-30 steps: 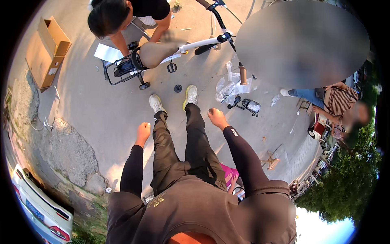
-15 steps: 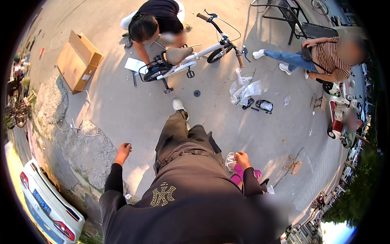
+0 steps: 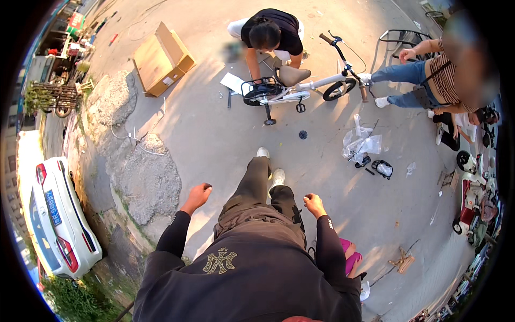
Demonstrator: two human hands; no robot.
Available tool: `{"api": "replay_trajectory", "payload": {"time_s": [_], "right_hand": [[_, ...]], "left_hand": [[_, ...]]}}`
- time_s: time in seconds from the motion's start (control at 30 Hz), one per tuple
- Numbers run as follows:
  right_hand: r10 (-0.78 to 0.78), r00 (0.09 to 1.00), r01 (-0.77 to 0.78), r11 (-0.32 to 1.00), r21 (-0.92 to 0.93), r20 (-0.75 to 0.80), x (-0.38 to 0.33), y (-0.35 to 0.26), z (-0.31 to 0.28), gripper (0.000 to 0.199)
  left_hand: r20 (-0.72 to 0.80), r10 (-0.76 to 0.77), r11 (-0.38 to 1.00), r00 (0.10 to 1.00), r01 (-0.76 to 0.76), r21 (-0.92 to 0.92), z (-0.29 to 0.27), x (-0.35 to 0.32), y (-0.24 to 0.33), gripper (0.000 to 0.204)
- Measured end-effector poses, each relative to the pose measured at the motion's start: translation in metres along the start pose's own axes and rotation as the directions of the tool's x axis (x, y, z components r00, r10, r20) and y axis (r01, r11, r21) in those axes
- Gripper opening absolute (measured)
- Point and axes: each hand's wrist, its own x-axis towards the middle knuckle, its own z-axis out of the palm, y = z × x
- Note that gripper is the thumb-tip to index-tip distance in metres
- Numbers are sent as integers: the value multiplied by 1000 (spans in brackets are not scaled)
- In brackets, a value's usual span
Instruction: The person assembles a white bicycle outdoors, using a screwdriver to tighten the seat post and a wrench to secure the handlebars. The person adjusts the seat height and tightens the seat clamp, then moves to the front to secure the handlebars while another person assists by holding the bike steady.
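Observation:
My left hand (image 3: 198, 197) hangs out at my left side with its fingers curled in and nothing visible in them. On the other side my right hand (image 3: 315, 205) is held beside my hip, also loosely closed and seemingly bare. Neither touches anything. Ahead of me on the ground is a small white bicycle (image 3: 322, 86) with a brown saddle (image 3: 292, 75), brown grips and a black rear rack (image 3: 261, 86). A person in a black top (image 3: 274, 29) crouches behind it, arms reaching down by the rear wheel; their hands are mostly hidden.
An opened cardboard box (image 3: 155, 59) lies far left, near broken concrete (image 3: 147, 182). Clear plastic wrapping (image 3: 365, 144) and black parts (image 3: 382, 168) lie to the right. A person in a striped shirt (image 3: 442, 80) stands by the handlebar. A white car (image 3: 61, 214) is parked at left.
My view has swung left, so the bicycle and box sit further right. My feet have changed position in stride. The person in stripes appears nearer the handlebar, and another person shows behind them.

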Motion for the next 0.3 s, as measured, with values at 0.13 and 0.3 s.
{"api": "replay_trajectory", "payload": {"time_s": [0.13,0.3], "right_hand": [[2,1000,-2,1000,2,27,5,10,23,29],[142,988,-149,976,160,59,15,12,26,21]], "left_hand": [[240,130,992,962,-128,-24,15,7,50,37],[274,126,992,953,-118,-45,25,20,-5,37]]}}
